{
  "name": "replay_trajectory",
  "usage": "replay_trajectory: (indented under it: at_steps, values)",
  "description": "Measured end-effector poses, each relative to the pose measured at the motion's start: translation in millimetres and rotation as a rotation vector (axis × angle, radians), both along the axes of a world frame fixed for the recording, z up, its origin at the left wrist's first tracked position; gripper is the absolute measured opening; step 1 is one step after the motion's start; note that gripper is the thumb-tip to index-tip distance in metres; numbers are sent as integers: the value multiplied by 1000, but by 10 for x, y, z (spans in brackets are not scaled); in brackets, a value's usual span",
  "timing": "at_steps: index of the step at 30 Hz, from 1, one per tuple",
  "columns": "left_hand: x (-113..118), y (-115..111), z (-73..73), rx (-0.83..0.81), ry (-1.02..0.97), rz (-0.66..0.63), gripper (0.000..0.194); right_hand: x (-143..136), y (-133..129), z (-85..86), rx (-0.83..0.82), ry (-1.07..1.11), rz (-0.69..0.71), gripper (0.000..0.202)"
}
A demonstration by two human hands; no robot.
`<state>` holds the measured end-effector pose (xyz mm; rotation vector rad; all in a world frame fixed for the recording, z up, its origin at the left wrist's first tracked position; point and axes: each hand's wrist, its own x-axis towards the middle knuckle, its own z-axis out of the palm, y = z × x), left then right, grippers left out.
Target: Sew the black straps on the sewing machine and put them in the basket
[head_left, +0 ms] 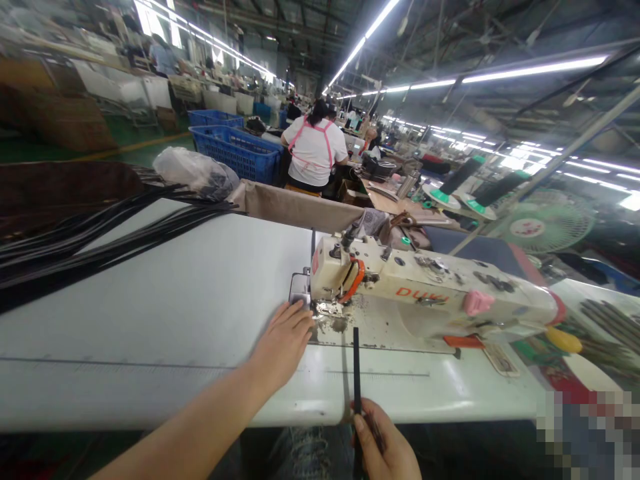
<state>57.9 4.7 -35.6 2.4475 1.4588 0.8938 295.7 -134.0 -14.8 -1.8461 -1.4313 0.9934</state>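
In the head view, a white-topped sewing table [175, 300] carries an industrial sewing machine [390, 270] with orange lettering along its arm, and both bare hands work in front of its needle end. The left hand [286, 341] lies palm down beside the presser foot [330, 309], its fingers stretched out and close together rather than curled round anything; whether something thin lies beneath them I cannot tell. The right hand [387, 443], at the table's front edge, pinches a narrow black strip [357, 367] between thumb and fingers. That strip stands to the right of the left hand, its far end over the front of the machine bed, short of the presser foot and apart from it. A measuring scale [150, 364] runs along the near part of the tabletop, and a bundle of long dark strips [125, 247] lies on the far left, near a translucent plastic bag [193, 167]. Beyond are blue crates [235, 150] and a seated co-worker [315, 150] in a white top with pink straps. The step in hand looks like presenting the strip to the machine; the next move would seem to call for squaring its end with the presser foot while keeping the left fingertips clear of the needle.
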Motion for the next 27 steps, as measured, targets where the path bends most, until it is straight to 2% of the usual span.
replay_trajectory:
  at_steps: [6, 11, 16, 19, 22, 27]
  values:
    - [-4, 13, 0, -32, -8, 11, 28, -124, 44, 34, 32, -35, 69, 65]
    - [5, 14, -7, -49, -12, 12, 28, -233, 67, -65, 145, -52, 4, 62]
    - [-40, 48, -49, -70, -104, -11, 25, -330, 89, -115, 164, -74, 5, 62]
    - [-107, 216, -98, -93, -204, 6, 25, -379, 119, -47, 193, -46, 35, 59]
    - [-166, 520, -102, -148, -184, 51, 33, -424, 173, 50, 206, -21, 128, 51]
    - [-143, 1035, 41, -180, -135, 20, 34, -542, 322, 179, 144, -53, 228, 48]
